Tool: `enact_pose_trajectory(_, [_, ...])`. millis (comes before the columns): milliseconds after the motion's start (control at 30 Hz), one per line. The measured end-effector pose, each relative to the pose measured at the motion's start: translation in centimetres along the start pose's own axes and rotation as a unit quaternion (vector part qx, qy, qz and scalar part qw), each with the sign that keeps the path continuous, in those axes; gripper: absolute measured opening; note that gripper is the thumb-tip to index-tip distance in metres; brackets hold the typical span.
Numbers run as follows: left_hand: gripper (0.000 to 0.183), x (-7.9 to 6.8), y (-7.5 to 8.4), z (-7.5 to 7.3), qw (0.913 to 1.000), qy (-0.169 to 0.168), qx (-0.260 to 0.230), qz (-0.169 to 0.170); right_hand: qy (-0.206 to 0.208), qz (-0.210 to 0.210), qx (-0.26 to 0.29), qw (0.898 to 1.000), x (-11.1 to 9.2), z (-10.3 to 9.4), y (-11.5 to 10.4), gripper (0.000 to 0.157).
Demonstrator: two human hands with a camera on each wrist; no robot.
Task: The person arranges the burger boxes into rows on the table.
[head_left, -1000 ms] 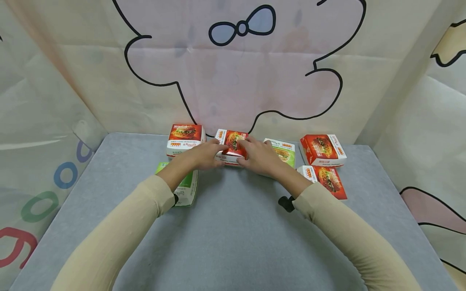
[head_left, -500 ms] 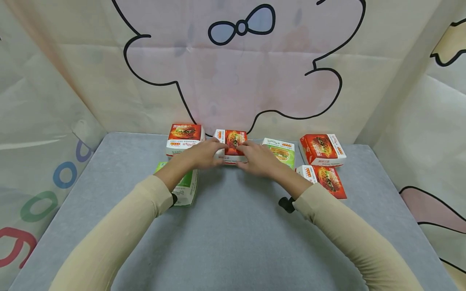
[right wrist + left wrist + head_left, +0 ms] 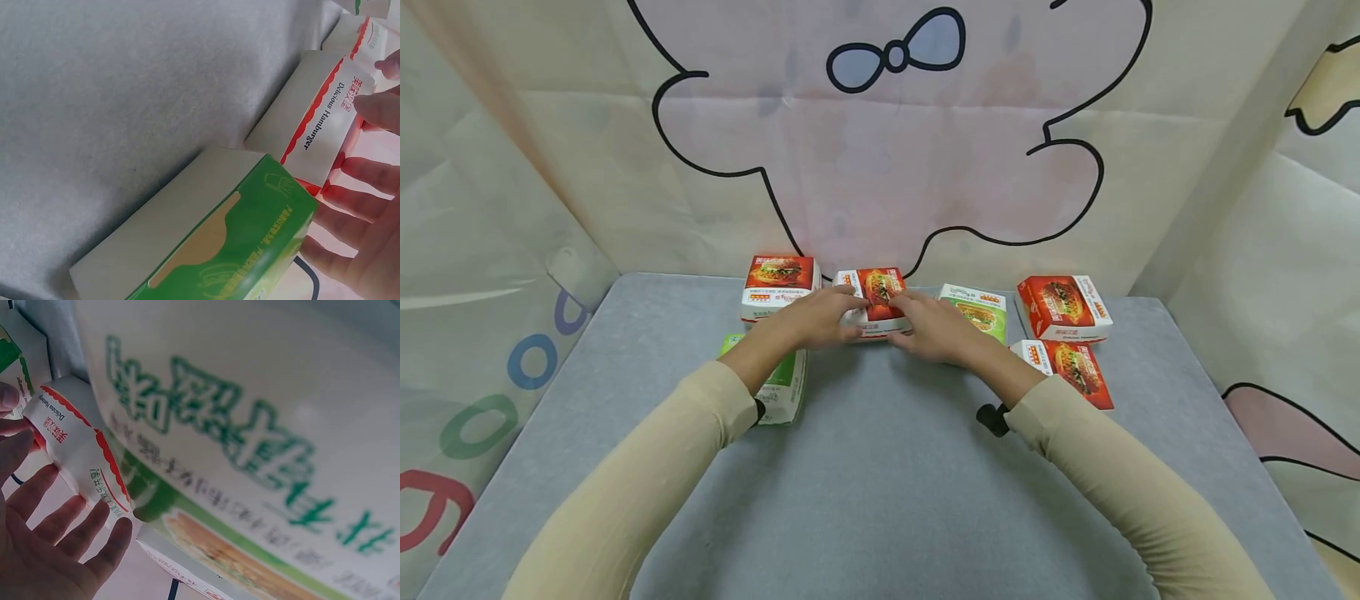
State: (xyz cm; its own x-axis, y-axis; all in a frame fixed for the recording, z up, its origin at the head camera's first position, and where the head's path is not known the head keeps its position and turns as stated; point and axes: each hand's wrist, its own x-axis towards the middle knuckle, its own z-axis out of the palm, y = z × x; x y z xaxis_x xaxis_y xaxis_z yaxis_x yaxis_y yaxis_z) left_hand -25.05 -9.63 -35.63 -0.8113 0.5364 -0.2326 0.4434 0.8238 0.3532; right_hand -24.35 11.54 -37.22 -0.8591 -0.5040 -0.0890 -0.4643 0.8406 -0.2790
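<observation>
A red-and-white hamburger box (image 3: 878, 285) sits at the back middle of the table, against the wall. My left hand (image 3: 822, 319) holds its left side, thumb toward the front face and fingers over the top. From the right, my right hand (image 3: 942, 327) holds the same box, its thumb low at the front. In the left wrist view, the fingers of the left hand (image 3: 62, 544) spread along the box's white side (image 3: 78, 444). The right wrist view has the right hand's thumb (image 3: 381, 111) on the lettered side. A green hamburger box (image 3: 977, 308) stands just right of the right hand.
Back left is another red box (image 3: 780, 287), with a green-and-white box (image 3: 784, 387) before it, partly under the left forearm. Two red boxes (image 3: 1063, 304) stand at right, the nearer one partly behind the right forearm. A printed cloth wall (image 3: 880, 183) borders the grey table (image 3: 880, 500).
The held red box has shifted slightly left between the hands. The right hand has drawn in lower beside it, uncovering more of the green box. The other boxes stay put.
</observation>
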Motion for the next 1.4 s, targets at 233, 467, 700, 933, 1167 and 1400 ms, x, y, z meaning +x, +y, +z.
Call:
enact_pose_trajectory(233, [0.051, -0.1, 0.0, 0.0, 1.0, 0.0, 0.004, 0.006, 0.027, 0.016, -0.02, 0.999, 0.0, 0.0, -0.3, 0.059])
enact_pose_trajectory(467, [0.043, -0.1, 0.0, 0.1, 0.9996, 0.019, 0.003, 0.022, 0.069, 0.001, -0.019, 0.997, -0.3, -0.1, -1.3, 0.053])
enact_pose_trajectory(700, [0.045, 0.0, -0.2, 0.2, 0.9995, 0.021, -0.007, 0.024, 0.039, -0.009, -0.009, 0.999, -0.3, 0.6, -1.5, 0.053])
enact_pose_trajectory(933, [0.047, -0.1, -0.4, 0.1, 0.9988, 0.043, -0.003, 0.023, 0.034, -0.01, -0.01, 0.999, -0.2, 0.7, -1.2, 0.052])
enact_pose_trajectory(1167, [0.052, -0.3, -0.5, -0.1, 0.9991, 0.039, -0.014, -0.003, 0.021, -0.009, -0.003, 1.0, 0.0, 0.8, -0.7, 0.052])
enact_pose_trajectory(1400, [0.05, -0.1, -0.8, 0.1, 0.9995, 0.029, -0.01, -0.005, 0.027, -0.011, -0.009, 1.0, 0.1, 0.9, -0.4, 0.049])
